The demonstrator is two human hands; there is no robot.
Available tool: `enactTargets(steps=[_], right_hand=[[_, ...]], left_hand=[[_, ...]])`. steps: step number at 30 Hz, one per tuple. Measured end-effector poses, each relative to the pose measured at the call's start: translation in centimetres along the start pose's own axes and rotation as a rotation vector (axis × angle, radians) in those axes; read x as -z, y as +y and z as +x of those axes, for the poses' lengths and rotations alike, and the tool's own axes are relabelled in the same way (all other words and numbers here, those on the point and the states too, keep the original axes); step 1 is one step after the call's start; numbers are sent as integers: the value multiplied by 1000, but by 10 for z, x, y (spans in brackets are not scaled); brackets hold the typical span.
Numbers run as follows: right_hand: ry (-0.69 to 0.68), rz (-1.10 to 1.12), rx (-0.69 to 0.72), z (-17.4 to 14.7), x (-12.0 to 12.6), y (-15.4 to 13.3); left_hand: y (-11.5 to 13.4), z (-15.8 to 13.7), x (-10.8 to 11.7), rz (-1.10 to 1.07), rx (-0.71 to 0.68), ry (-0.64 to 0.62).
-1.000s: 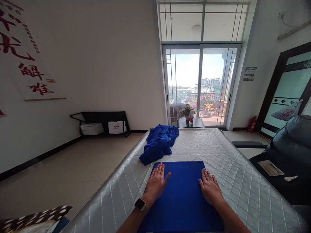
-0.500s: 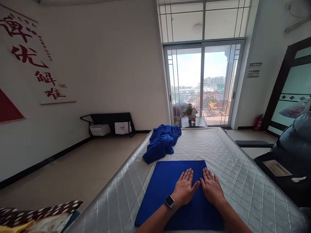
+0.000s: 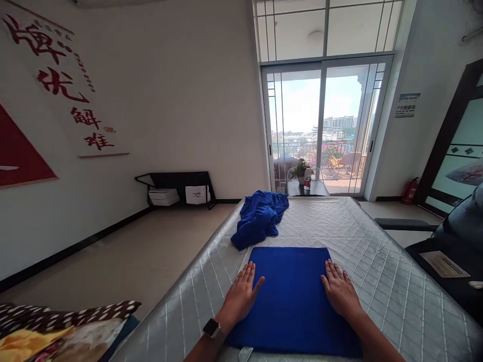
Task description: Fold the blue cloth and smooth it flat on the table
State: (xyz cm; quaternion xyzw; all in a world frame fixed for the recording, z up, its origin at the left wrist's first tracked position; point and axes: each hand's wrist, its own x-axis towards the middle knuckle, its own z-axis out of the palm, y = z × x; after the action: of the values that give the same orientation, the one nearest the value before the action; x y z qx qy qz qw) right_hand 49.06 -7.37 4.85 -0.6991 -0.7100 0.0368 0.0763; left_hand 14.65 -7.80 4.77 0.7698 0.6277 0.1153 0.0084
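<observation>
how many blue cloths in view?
2: a flat cloth with the left hand and right hand on its side edges, and a crumpled cloth beyond it, toward the left. The crumpled heap might hide another.

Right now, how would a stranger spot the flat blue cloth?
Find the silver quilted cover. At its near end lies a rectangular blue cloth, the left hand and right hand resting along opposite sides. Unlike the crumpled blue cloth beyond, it is smooth and flat.
</observation>
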Motion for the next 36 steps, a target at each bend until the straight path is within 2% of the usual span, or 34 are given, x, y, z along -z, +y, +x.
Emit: enactTargets(steps=[5, 13, 16, 20, 26, 28, 30, 33, 36], right_hand=[[-2, -35, 2, -3, 4, -3], [21, -125, 38, -17, 19, -12], [46, -117, 72, -37, 14, -11], [24, -61, 27, -64, 1, -6], [-19, -14, 33, -73, 2, -4], [-21, 5, 26, -73, 6, -5], [-28, 24, 17, -74, 9, -7], [-26, 37, 19, -77, 12, -7], [-29, 11, 52, -78, 12, -6]], left_hand=[[-2, 3, -7, -22, -21, 52], [-2, -2, -3, -59, -25, 78], [-2, -2, -2, -59, -25, 71], [-2, 0, -4, -50, -11, 55], [6, -2, 3, -4, 19, 71], [21, -4, 7, -3, -18, 96], [47, -6, 10, -26, -111, 75], [102, -8, 8, -86, -327, -8], [160, -6, 1, -163, -503, -39]])
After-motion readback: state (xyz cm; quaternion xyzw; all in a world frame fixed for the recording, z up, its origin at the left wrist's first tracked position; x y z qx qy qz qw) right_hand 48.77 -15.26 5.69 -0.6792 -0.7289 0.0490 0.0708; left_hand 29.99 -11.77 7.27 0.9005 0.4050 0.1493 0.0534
